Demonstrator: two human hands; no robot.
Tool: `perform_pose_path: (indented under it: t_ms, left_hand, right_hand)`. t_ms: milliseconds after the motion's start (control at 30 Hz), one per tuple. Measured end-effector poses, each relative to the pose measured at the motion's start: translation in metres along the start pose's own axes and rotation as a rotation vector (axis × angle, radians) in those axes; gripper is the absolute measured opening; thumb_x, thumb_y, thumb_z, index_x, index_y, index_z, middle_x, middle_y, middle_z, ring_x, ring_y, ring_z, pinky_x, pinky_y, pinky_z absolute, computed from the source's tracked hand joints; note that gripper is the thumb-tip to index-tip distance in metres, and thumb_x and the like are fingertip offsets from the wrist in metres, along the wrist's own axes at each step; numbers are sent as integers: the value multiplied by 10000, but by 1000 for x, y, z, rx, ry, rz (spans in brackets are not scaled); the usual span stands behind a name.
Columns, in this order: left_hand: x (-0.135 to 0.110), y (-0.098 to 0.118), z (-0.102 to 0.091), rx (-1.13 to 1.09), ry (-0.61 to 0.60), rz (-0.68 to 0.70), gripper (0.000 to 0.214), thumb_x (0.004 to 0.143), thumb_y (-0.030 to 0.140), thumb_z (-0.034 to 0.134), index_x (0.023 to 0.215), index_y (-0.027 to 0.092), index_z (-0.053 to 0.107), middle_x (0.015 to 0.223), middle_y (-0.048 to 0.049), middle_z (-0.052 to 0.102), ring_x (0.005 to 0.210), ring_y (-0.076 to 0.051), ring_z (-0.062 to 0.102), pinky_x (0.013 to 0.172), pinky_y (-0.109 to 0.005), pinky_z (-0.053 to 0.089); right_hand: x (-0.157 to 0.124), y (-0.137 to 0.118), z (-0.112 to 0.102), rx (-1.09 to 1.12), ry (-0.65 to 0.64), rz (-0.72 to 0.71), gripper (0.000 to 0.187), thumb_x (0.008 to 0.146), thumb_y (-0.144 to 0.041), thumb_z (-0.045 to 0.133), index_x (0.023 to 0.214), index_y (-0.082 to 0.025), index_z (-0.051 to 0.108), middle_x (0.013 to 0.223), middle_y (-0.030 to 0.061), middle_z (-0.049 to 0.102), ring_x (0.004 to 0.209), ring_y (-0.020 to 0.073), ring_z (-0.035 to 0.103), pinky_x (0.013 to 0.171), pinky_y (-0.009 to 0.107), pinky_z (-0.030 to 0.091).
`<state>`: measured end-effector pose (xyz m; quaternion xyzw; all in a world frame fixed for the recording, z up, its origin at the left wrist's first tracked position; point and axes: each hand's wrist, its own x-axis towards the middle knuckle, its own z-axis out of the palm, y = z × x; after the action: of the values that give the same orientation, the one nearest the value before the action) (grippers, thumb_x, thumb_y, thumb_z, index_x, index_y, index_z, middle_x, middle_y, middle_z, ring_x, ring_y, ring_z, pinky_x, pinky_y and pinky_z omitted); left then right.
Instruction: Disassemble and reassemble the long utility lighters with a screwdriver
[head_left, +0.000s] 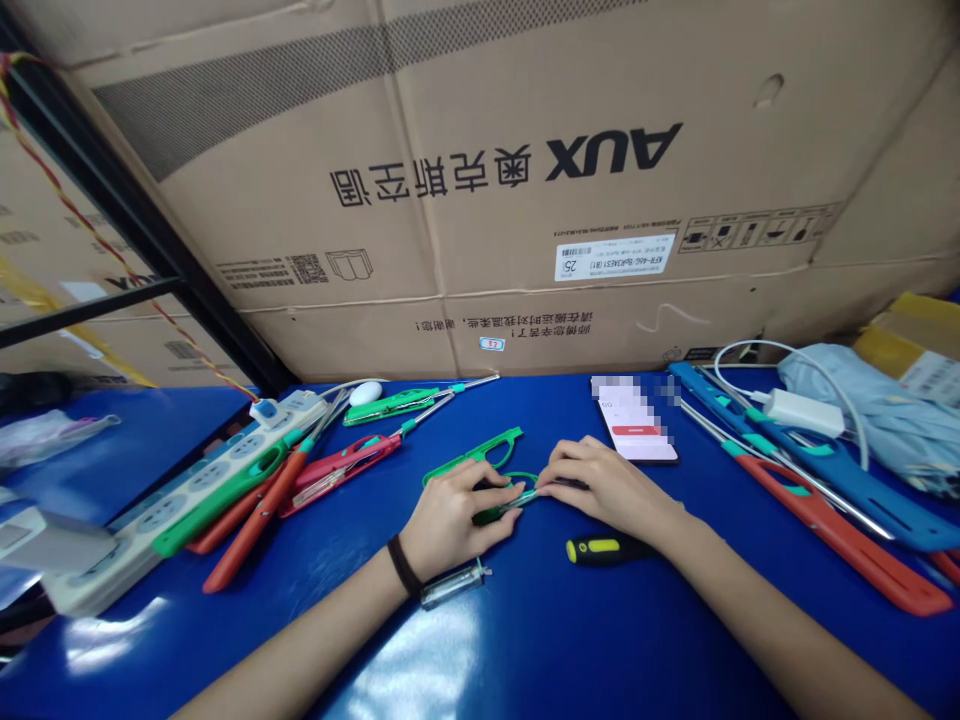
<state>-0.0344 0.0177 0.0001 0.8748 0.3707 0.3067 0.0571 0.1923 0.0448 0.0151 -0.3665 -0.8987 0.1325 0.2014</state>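
Both hands meet over the middle of the blue table. My left hand (pixel 465 515) is closed around a green lighter casing (pixel 489 516), its thumb and fingertips on the casing's edges. My right hand (pixel 600 485) pinches at the front end of the same casing, so its fingers hide much of that end. Just behind my left hand lies a loose green casing half (pixel 480 452) with a trigger loop. A clear fuel tank (pixel 454 586) rests beside my left wrist. Near my right wrist is a black and yellow screwdriver (pixel 606 550), partly covered by the forearm.
Opened green (pixel 394 405) and red (pixel 341 475) lighters lie at the left, near a white power strip (pixel 217 490) with more lighters against it. A phone (pixel 636 425) lies behind my right hand. Blue (pixel 840 475) and orange (pixel 840 530) lighters lie right. A cardboard box (pixel 480 240) stands behind.
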Motion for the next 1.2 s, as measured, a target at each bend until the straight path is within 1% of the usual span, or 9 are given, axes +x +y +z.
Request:
perform_pose_path:
  t_ms: [167, 300, 367, 533, 767, 933, 1000, 1100, 1200]
  left_hand:
    - [0, -1, -1, -150, 22, -64, 255, 771, 236, 662, 1022, 202, 691, 883, -47, 631, 814, -151, 617, 751, -267, 522]
    - [1, 0, -2, -175, 39, -125, 324, 737, 247, 697, 1056, 197, 661, 903, -46, 605, 791, -142, 601, 723, -253, 519]
    - [2, 1, -3, -173, 44, -129, 300, 735, 238, 693, 1031, 198, 661, 903, -44, 601, 792, -143, 598, 725, -254, 518]
    - [0, 0, -2, -171, 43, -71, 227, 776, 243, 654, 999, 202, 666, 908, -49, 594, 810, -149, 604, 747, -269, 524]
    - [-1, -1, 2, -168, 75, 0, 153, 810, 237, 641, 937, 163, 682, 869, -51, 581, 742, -124, 609, 685, -239, 530]
    - [-1, 1, 1, -85, 57, 19, 116, 834, 233, 600, 850, 146, 675, 875, -61, 595, 729, -122, 616, 687, -235, 537]
    - [-2, 2, 1, -33, 36, 44, 125, 846, 234, 587, 857, 150, 678, 881, -61, 607, 750, -127, 623, 705, -236, 541]
    - [-4, 2, 2, 81, 15, 103, 159, 875, 234, 551, 937, 165, 680, 901, -56, 632, 786, -140, 631, 732, -252, 549]
    - [-6, 2, 2, 164, 11, 153, 192, 902, 235, 512, 945, 161, 684, 876, -49, 645, 759, -138, 641, 703, -248, 559]
  right_hand:
    - [-2, 3, 4, 109, 16, 49, 112, 865, -307, 586, 904, -264, 681, 888, -6, 632, 806, 157, 563, 758, 286, 402]
    - [-2, 1, 8, 159, 14, 57, 123, 865, -319, 586, 911, -255, 680, 874, 3, 615, 800, 156, 577, 755, 289, 404]
    - [-1, -1, 10, 176, 15, 67, 135, 863, -331, 587, 925, -257, 682, 869, 6, 606, 798, 155, 578, 756, 291, 408]
    - [0, -4, 13, 187, 16, 56, 170, 870, -346, 576, 994, -283, 674, 862, 9, 608, 843, 167, 576, 796, 320, 400]
    - [1, -7, 12, 80, 36, -17, 158, 878, -309, 566, 951, -265, 699, 857, 25, 622, 831, 170, 573, 786, 328, 407]
    - [0, -17, 4, -81, -8, -120, 196, 865, -181, 549, 976, -202, 710, 886, 72, 621, 821, 198, 563, 764, 345, 451]
    - [-1, -20, 2, -99, -22, -124, 236, 839, -136, 554, 1001, -214, 708, 898, 73, 615, 825, 205, 560, 769, 354, 463]
    - [-2, -22, 0, -100, -41, -115, 297, 830, -122, 546, 1060, -242, 691, 913, 72, 607, 832, 211, 553, 758, 356, 473]
    - [-4, -21, -1, -48, -60, -91, 321, 844, -142, 538, 1109, -270, 666, 922, 65, 596, 859, 209, 549, 764, 348, 471]
